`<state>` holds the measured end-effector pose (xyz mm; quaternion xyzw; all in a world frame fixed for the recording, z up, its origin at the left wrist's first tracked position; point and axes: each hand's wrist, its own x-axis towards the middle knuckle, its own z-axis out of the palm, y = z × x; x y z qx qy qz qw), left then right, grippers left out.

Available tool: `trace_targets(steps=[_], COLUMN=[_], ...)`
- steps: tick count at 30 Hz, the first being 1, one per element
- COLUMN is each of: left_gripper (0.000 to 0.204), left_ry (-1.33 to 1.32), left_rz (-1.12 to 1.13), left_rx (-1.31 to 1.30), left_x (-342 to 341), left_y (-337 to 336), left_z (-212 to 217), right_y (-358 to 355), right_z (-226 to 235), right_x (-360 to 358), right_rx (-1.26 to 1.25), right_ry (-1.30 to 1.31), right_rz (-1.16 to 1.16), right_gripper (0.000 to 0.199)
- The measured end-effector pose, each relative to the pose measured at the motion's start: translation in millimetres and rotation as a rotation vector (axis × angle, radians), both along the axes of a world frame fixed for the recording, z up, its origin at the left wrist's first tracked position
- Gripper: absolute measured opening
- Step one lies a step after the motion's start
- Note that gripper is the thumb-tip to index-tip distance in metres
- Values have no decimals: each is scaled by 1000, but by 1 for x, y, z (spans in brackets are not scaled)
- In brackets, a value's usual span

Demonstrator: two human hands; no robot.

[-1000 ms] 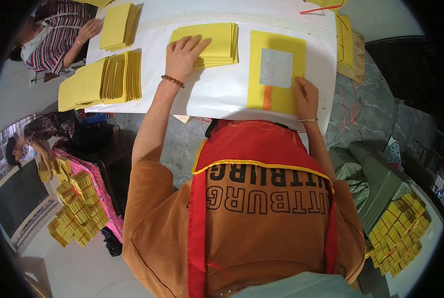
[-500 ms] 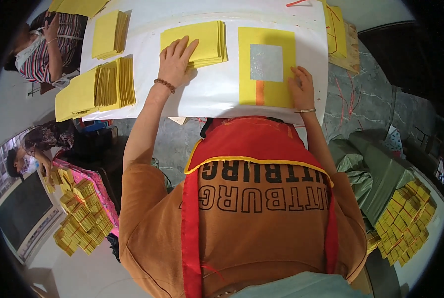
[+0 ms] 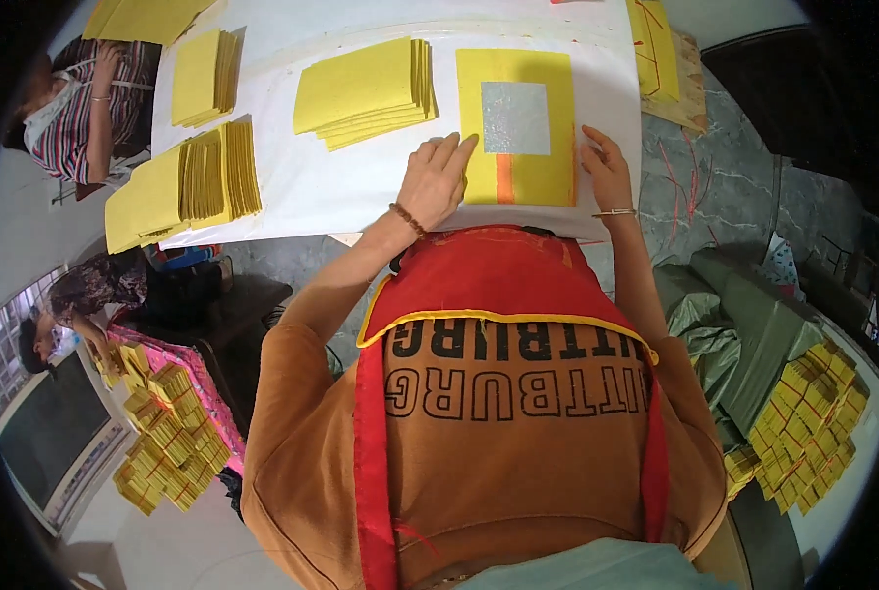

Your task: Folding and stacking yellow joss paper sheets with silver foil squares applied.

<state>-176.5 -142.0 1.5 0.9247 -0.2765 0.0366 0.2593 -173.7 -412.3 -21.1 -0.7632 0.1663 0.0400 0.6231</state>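
On the white table in front of me lies a yellow paper sheet (image 3: 467, 98) with a silver square (image 3: 515, 118) and an orange strip (image 3: 504, 179) running down from it. A thin orange line shows along the sheet's lower right edge. My left hand (image 3: 436, 183), palm down with fingers stretched out, has its fingertips at the sheet's left edge. My right hand (image 3: 609, 169) is beside the right edge, fingers loosely bent and apart, holding nothing. Left of the sheet sits a fanned stack of folded yellow paper (image 3: 366, 90), with neither hand on it.
More yellow paper stacks (image 3: 204, 79) and a thick row of folded paper (image 3: 204, 182) stand at the table's left. A tied yellow bundle (image 3: 656, 49) is past the right edge. Two other people are at the left. Piles of bundles (image 3: 811, 423) lie lower right and lower left.
My left hand has left the folded stack and moved right and nearer to me, to the sheet's left edge. My right hand has come slightly away from the sheet's right edge.
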Motion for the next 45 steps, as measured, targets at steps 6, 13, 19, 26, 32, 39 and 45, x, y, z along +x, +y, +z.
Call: trace_targets(steps=[6,13,19,26,32,39,45], left_gripper=[53,55,57,56,44,52,47], left_ry=[108,186,185,-1,9,135,-34], left_rz=[43,-70,-92,-192,-190,-109,84], left_rx=[-235,-254,-234,-25,-166,-246,-238], left_x=[8,15,20,29,44,48,30], left_y=[-13,-4,-2,-8,-13,-7,-17], left_z=[-12,-11,-5,-5,-8,-3,-16], right_y=[-3,6,13,1,-7,-9,8], right_z=[2,15,4,9,3,15,28], right_x=[6,13,8,15,18,15,8], right_rx=[111,154,213,604,637,334,321], right_ry=[87,100,119,318,348,126,157], right_rz=[19,-56,116,-21,-26,-94,-126], right_gripper=[35,34,34,31,29,37,45])
